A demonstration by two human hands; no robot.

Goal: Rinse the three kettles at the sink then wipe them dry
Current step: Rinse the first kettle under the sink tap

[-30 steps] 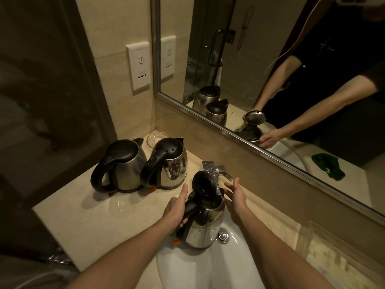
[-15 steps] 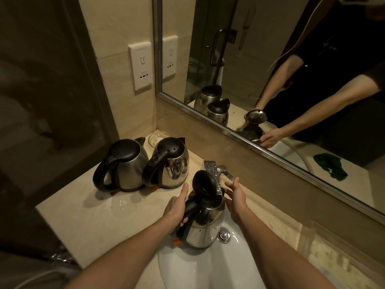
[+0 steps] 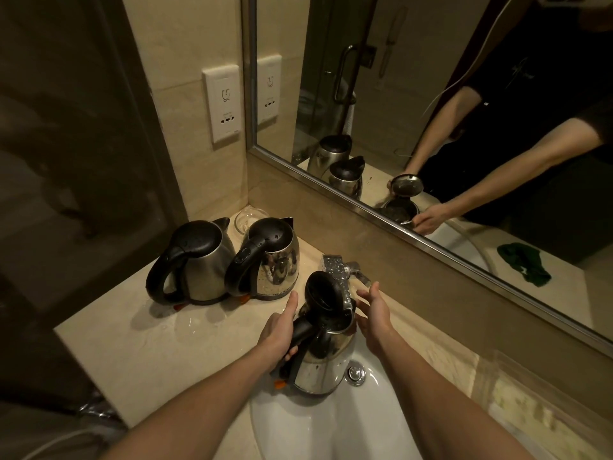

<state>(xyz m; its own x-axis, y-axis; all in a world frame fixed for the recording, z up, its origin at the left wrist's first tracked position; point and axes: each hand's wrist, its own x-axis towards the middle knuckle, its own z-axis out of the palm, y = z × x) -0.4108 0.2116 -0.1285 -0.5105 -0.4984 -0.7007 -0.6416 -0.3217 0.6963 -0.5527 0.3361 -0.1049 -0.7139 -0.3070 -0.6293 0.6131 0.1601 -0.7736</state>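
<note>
Evidently rinsing: left hand (image 3: 278,330) grips the open-lidded kettle (image 3: 323,363) by its handle over the sink (image 3: 315,433), under the tap (image 3: 335,263); right hand (image 3: 374,313) beside it, fingers (image 3: 368,292) straight, empty; next, probably, work the tap

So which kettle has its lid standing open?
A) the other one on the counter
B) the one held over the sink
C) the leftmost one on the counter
B: the kettle that the left hand holds over the sink has its lid flipped up; the leftmost counter kettle and the second counter kettle are closed.
</note>
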